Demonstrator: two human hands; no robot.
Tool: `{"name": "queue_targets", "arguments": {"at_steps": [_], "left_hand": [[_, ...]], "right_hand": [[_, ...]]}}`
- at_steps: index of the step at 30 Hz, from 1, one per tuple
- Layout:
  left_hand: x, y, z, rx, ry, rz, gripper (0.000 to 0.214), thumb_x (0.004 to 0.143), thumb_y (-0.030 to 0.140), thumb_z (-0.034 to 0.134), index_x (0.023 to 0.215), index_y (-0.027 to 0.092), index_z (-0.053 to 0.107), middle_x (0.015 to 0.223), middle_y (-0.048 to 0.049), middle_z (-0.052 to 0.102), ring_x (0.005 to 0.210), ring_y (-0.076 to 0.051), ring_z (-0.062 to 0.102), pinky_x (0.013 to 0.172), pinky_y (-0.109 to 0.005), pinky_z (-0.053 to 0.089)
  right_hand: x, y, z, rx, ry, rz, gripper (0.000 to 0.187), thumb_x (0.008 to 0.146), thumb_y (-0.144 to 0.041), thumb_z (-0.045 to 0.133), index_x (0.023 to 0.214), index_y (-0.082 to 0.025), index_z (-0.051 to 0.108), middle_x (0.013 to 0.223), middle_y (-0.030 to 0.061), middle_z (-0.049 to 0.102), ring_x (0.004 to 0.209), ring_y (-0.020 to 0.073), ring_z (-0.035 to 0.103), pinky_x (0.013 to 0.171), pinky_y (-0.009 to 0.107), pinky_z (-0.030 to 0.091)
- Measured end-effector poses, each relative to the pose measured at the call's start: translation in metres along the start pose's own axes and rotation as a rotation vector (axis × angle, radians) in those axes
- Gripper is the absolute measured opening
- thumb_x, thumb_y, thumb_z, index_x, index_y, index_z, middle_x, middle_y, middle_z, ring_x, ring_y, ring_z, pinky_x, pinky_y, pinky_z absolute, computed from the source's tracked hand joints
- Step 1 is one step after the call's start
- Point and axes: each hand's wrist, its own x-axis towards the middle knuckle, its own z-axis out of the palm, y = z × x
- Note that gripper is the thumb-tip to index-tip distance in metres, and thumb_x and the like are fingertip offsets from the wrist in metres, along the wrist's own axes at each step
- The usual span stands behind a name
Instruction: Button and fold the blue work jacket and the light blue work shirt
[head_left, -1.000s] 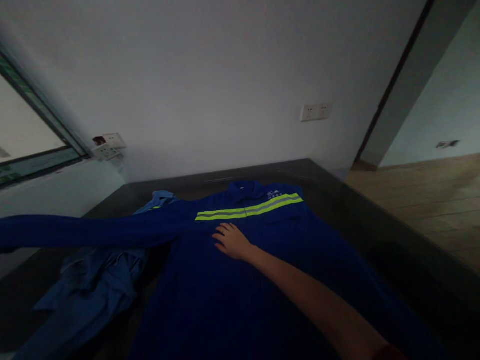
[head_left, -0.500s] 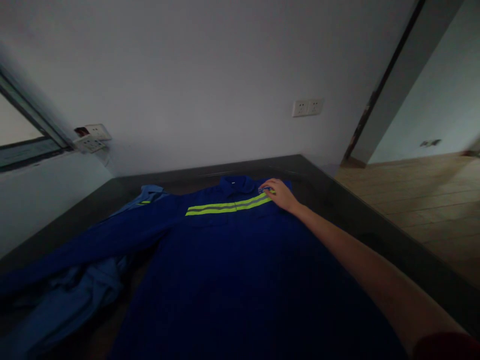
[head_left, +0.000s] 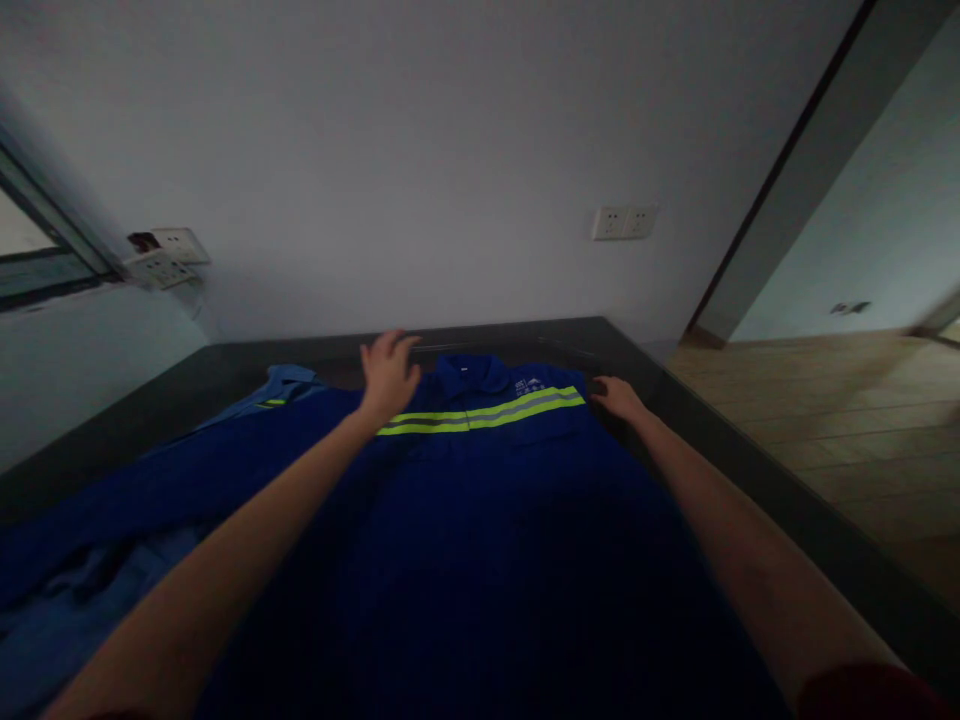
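A dark blue work jacket (head_left: pixel 469 500) lies spread front up, its collar at the far end and a yellow-green and grey reflective band (head_left: pixel 517 410) across the chest. Over its left shoulder area is my left hand (head_left: pixel 390 378), fingers spread and holding nothing; contact with the cloth cannot be made out. My right hand (head_left: pixel 618 397) is at the jacket's right shoulder edge, fingers bent with a small gap between thumb and forefinger. One sleeve (head_left: pixel 187 480) stretches out to the left. The other sleeve does not show.
A lighter blue garment (head_left: pixel 112 610) lies partly beneath the left sleeve. The dark tabletop (head_left: pixel 570 335) meets the wall at its far edge. Wall sockets (head_left: pixel 625 223) are above it, with more sockets (head_left: pixel 161 268) at the left corner. Wooden floor (head_left: pixel 810 400) lies to the right.
My right hand has moved right, off the jacket's chest to its shoulder edge, uncovering a white printed logo. My left hand has come into view over the opposite shoulder.
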Motion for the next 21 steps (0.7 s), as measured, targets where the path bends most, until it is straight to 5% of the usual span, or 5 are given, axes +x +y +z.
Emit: {"name": "queue_targets", "arguments": {"at_steps": [4, 7, 16, 19, 21], "left_hand": [[-0.021, 0.102, 0.102, -0.090, -0.268, 0.163, 0.050, 0.089, 0.036, 0.048, 0.138, 0.027, 0.042, 0.152, -0.0052, 0.028, 0.142, -0.027, 0.019, 0.115, -0.054, 0.015], [-0.033, 0.134, 0.143, -0.122, -0.340, 0.146, 0.052, 0.092, 0.041, 0.040, 0.142, 0.030, 0.036, 0.153, -0.0038, 0.026, 0.142, -0.027, 0.018, 0.114, -0.053, 0.016], [-0.032, 0.126, 0.164, -0.187, -0.416, 0.093, 0.063, 0.091, 0.035, 0.037, 0.148, 0.013, 0.021, 0.149, -0.0120, 0.035, 0.139, -0.025, 0.028, 0.115, -0.049, 0.017], [-0.029, 0.125, 0.163, -0.322, -0.387, 0.007, 0.062, 0.088, 0.025, 0.042, 0.145, 0.007, 0.026, 0.143, -0.0172, 0.042, 0.135, -0.025, 0.036, 0.115, -0.046, 0.019], [-0.028, 0.121, 0.162, -0.459, -0.357, -0.075, 0.052, 0.089, 0.024, 0.045, 0.140, 0.013, 0.037, 0.136, -0.0160, 0.050, 0.128, -0.025, 0.045, 0.113, -0.045, 0.027]], "right_hand": [[0.008, -0.012, 0.018, 0.061, 0.002, 0.018, 0.039, 0.078, -0.023, 0.061, 0.116, -0.012, 0.063, 0.119, 0.0177, 0.060, 0.114, 0.0280, 0.054, 0.101, 0.039, 0.036], [0.016, -0.021, 0.024, 0.156, -0.032, 0.003, 0.038, 0.080, -0.023, 0.059, 0.116, -0.013, 0.064, 0.119, 0.0170, 0.061, 0.114, 0.0275, 0.055, 0.101, 0.039, 0.037], [0.034, -0.065, 0.030, 0.556, -0.199, -0.179, 0.053, 0.085, -0.053, 0.051, 0.128, -0.023, 0.057, 0.126, 0.0071, 0.061, 0.113, 0.0269, 0.058, 0.099, 0.043, 0.044], [0.022, -0.097, 0.027, 0.616, -0.245, -0.251, 0.055, 0.085, -0.057, 0.049, 0.129, -0.025, 0.055, 0.132, 0.0041, 0.057, 0.124, 0.0263, 0.050, 0.107, 0.043, 0.037], [0.006, -0.124, 0.021, 0.632, -0.300, -0.341, 0.056, 0.084, -0.057, 0.052, 0.130, -0.026, 0.054, 0.134, 0.0027, 0.055, 0.126, 0.0257, 0.047, 0.110, 0.043, 0.033]]}}
